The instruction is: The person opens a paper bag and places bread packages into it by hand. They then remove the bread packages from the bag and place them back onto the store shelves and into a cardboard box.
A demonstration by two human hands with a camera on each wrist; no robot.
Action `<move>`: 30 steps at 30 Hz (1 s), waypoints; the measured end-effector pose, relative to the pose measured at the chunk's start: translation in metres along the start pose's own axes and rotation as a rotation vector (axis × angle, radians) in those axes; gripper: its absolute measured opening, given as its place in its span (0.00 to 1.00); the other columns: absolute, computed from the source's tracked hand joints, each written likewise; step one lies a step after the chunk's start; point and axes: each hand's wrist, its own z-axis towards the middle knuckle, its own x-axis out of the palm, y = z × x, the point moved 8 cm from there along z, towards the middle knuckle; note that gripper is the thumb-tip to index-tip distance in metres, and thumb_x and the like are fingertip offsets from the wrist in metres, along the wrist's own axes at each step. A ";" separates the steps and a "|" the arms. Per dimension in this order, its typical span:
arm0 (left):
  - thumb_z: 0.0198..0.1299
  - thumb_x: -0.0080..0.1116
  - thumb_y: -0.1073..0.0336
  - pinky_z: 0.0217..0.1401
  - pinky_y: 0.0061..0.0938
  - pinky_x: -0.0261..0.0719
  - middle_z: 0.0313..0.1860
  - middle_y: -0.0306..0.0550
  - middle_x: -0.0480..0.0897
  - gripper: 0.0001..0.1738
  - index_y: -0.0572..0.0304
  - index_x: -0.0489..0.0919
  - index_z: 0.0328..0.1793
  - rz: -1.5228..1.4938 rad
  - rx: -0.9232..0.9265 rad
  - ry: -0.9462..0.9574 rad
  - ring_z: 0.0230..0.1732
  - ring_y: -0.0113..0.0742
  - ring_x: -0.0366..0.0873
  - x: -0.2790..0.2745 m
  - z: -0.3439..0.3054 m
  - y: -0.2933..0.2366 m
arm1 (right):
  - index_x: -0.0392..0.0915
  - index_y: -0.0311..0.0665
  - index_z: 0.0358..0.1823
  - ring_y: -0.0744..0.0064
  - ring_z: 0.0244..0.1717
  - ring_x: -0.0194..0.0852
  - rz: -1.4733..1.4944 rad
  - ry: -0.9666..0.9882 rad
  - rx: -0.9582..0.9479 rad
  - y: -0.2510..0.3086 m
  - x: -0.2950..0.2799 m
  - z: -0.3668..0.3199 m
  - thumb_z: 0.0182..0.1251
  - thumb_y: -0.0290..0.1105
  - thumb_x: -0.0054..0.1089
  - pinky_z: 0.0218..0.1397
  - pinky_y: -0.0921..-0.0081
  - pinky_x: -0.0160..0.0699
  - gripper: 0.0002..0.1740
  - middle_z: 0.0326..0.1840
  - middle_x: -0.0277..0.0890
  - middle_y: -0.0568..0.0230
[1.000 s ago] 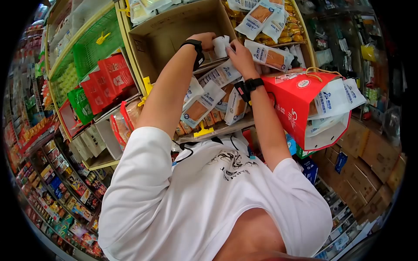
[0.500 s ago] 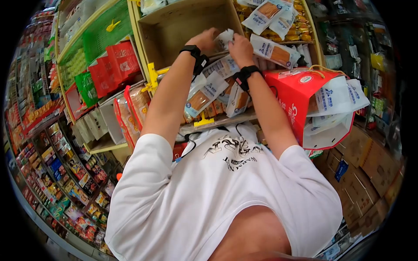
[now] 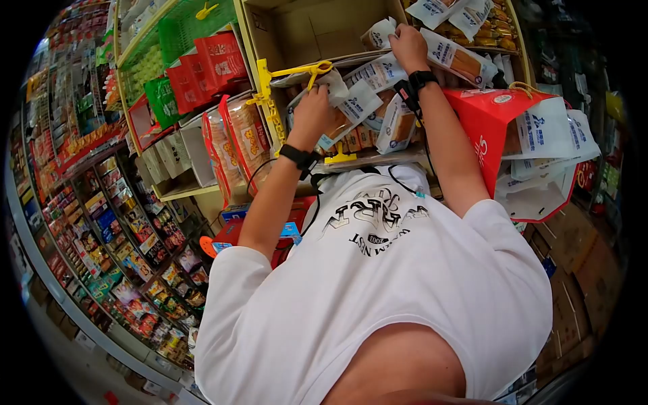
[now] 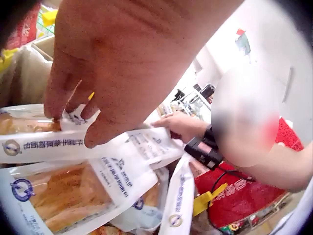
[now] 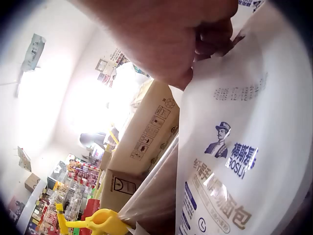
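In the head view my left hand [image 3: 314,113] is low over the left end of the shelf of white bread packets, beside a yellow clip [image 3: 268,101]. Its thumb and fingers pinch the white end of a bread packet [image 4: 49,146], as the left wrist view shows. Farther up, my right hand [image 3: 409,48] grips the top of another bread packet [image 3: 380,35] at the edge of a brown cardboard box [image 3: 324,48]. The right wrist view shows this packet [image 5: 220,161] close up, hanging below the curled fingers, with blue print of a capped figure.
A red gift box [image 3: 476,128] filled with white packets stands on the right. To the left are red-edged bread bags [image 3: 246,138], red pouches [image 3: 219,61] and a green basket [image 3: 179,34]. Snack racks [image 3: 101,223] fill the far left.
My left hand has left the packet near the right hand and moved down and left to the shelf packets. The right hand keeps hold of its packet. The head view has shifted.
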 end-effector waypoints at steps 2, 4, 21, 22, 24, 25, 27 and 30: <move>0.51 0.64 0.64 0.53 0.44 0.80 0.49 0.61 0.83 0.27 0.69 0.75 0.58 0.109 -0.066 -0.038 0.51 0.57 0.80 0.021 0.003 0.006 | 0.82 0.36 0.35 0.45 0.44 0.81 -0.004 0.008 -0.001 -0.001 0.002 -0.001 0.58 0.38 0.63 0.47 0.52 0.79 0.12 0.39 0.82 0.48; 0.49 0.65 0.63 0.54 0.45 0.80 0.49 0.62 0.83 0.30 0.70 0.74 0.59 0.213 -0.130 -0.081 0.50 0.59 0.80 0.028 0.010 0.015 | 0.82 0.36 0.35 0.45 0.42 0.81 0.027 -0.010 0.002 -0.004 0.001 0.001 0.57 0.40 0.64 0.46 0.53 0.79 0.14 0.38 0.82 0.48; 0.51 0.66 0.61 0.50 0.43 0.78 0.45 0.57 0.83 0.23 0.59 0.73 0.51 -0.077 -0.068 0.066 0.50 0.58 0.80 -0.025 -0.014 -0.020 | 0.82 0.37 0.34 0.47 0.42 0.81 0.024 0.031 0.044 -0.002 0.003 0.000 0.59 0.42 0.63 0.44 0.53 0.79 0.14 0.37 0.82 0.51; 0.50 0.66 0.62 0.49 0.43 0.78 0.45 0.56 0.83 0.24 0.59 0.73 0.52 -0.117 -0.004 0.037 0.50 0.58 0.80 -0.025 -0.014 -0.022 | 0.82 0.37 0.34 0.47 0.42 0.81 0.025 0.026 0.050 -0.002 0.003 -0.001 0.59 0.42 0.63 0.44 0.53 0.79 0.14 0.37 0.82 0.52; 0.48 0.67 0.65 0.53 0.42 0.77 0.47 0.53 0.82 0.28 0.57 0.72 0.57 -0.195 0.069 0.028 0.54 0.54 0.78 -0.022 -0.009 -0.026 | 0.82 0.37 0.33 0.47 0.42 0.81 0.032 0.018 0.062 -0.002 0.002 -0.002 0.59 0.42 0.64 0.44 0.53 0.79 0.14 0.38 0.81 0.52; 0.48 0.67 0.65 0.53 0.42 0.77 0.47 0.53 0.82 0.28 0.57 0.72 0.57 -0.194 0.077 0.032 0.54 0.54 0.78 -0.018 -0.006 -0.028 | 0.81 0.37 0.33 0.47 0.42 0.81 0.038 0.015 0.060 -0.001 0.001 -0.002 0.59 0.43 0.65 0.44 0.53 0.79 0.15 0.38 0.81 0.52; 0.45 0.70 0.64 0.60 0.42 0.73 0.52 0.51 0.78 0.34 0.56 0.72 0.61 0.076 0.255 0.063 0.59 0.53 0.73 0.000 -0.001 -0.046 | 0.81 0.38 0.33 0.47 0.42 0.81 0.035 0.019 0.076 0.001 -0.002 -0.001 0.58 0.45 0.66 0.44 0.54 0.79 0.16 0.38 0.81 0.52; 0.41 0.74 0.61 0.64 0.43 0.71 0.55 0.49 0.74 0.41 0.54 0.70 0.65 0.132 0.351 0.068 0.62 0.53 0.70 0.026 0.008 -0.059 | 0.80 0.38 0.35 0.48 0.42 0.81 0.054 0.023 0.104 0.005 -0.006 -0.003 0.58 0.48 0.68 0.43 0.54 0.79 0.19 0.37 0.81 0.52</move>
